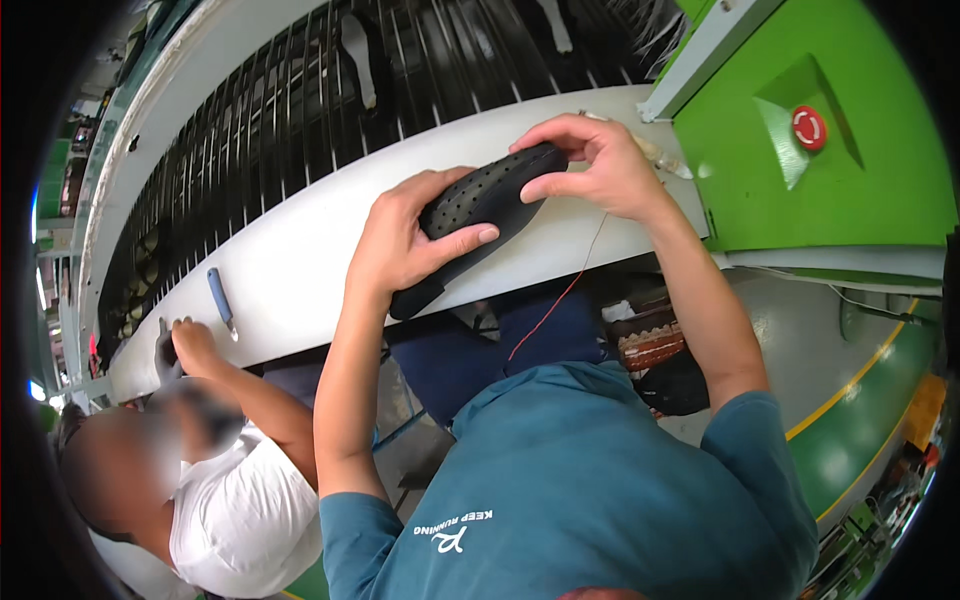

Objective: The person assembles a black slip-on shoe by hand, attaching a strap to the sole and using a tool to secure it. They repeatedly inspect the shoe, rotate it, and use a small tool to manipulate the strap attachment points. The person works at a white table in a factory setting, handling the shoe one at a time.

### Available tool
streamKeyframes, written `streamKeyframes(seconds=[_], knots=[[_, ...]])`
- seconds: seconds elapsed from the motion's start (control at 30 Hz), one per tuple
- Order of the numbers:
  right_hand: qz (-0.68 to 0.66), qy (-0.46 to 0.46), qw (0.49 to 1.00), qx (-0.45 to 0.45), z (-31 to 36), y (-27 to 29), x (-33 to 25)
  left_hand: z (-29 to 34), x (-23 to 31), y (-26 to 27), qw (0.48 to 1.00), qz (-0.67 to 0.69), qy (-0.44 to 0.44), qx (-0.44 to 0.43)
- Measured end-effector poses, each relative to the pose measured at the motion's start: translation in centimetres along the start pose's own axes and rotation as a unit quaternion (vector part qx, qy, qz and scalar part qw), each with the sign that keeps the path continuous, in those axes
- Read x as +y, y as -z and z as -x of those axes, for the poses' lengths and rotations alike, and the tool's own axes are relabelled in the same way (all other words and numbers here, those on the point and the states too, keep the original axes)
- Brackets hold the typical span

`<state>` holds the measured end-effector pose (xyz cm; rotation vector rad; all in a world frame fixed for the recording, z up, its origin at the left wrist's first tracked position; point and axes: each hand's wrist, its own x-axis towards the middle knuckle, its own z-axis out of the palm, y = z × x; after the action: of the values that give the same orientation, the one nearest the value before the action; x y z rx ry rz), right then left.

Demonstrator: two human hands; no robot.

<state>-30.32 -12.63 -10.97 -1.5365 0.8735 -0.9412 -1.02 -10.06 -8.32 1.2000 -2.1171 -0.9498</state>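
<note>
Both my hands hold a black shoe (478,203) with small punched holes, tilted above the white tabletop. My left hand (408,228) wraps round its middle and heel side, thumb across the near side. At the other end, the fingers and thumb of my right hand (598,165) grip the rounded toe from both sides. A thin red thread (550,308) hangs below my right hand toward my lap; its upper end is hard to make out. On the white tabletop (300,262) to the left lies a blue-handled cutting tool (220,300).
Behind the tabletop runs a slatted conveyor (290,95) bearing dark pieces with pale strips (357,60). A green machine housing (820,190) with a red button (808,128) stands at right. A co-worker in a white shirt (245,515) sits close at left, hand (192,342) on a dark piece.
</note>
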Motion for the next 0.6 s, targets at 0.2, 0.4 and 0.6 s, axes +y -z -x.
streamKeyframes(seconds=[0.2, 0.4, 0.6], knots=[[-0.023, -0.008, 1.000, -0.014, -0.3, 0.7, 0.2, 0.3, 0.0, -0.3, 1.000, 0.002, -0.020, 0.010], [-0.012, -0.018, 0.998, -0.051, -1.9, 0.8, -1.6, 0.9, 0.1, 0.5, 0.994, -0.025, -0.075, 0.069], [0.049, 0.152, 0.987, 0.008, -3.9, -7.8, -12.5, 3.6, -0.9, 1.4, 0.923, 0.039, -0.211, 0.319]])
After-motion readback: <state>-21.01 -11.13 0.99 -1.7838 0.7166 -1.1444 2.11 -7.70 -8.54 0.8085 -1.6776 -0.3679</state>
